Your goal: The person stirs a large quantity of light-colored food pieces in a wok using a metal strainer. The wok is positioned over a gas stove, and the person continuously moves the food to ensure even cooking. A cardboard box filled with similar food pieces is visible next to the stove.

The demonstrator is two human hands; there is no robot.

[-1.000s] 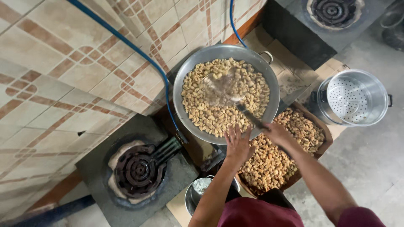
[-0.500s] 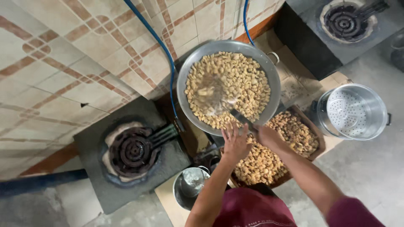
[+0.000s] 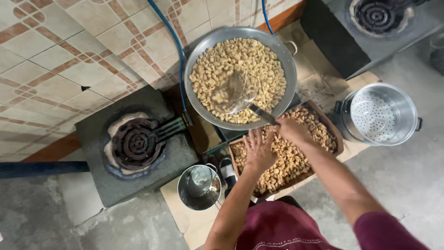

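A wide metal pan (image 3: 283, 55) holds a heap of pale fried pieces (image 3: 254, 60). My right hand (image 3: 290, 129) grips the handle of a mesh skimmer (image 3: 233, 94), whose round head lies over the pieces in the pan. Just below the pan sits a brown tray (image 3: 337, 133) filled with the same golden pieces. My left hand (image 3: 259, 149) rests flat on the pieces in that tray, fingers spread, holding nothing.
A blue hose (image 3: 172, 37) runs down the tiled wall. A gas burner (image 3: 135, 145) on a grey block stands at left, another burner (image 3: 378, 14) at top right. A perforated steel steamer pot (image 3: 378, 114) is at right, a small steel cup (image 3: 199, 186) near my left arm.
The view has drifted, so the pan and tray sit more centrally. My right hand still holds the skimmer in the pan; my left hand stays on the tray's pieces.
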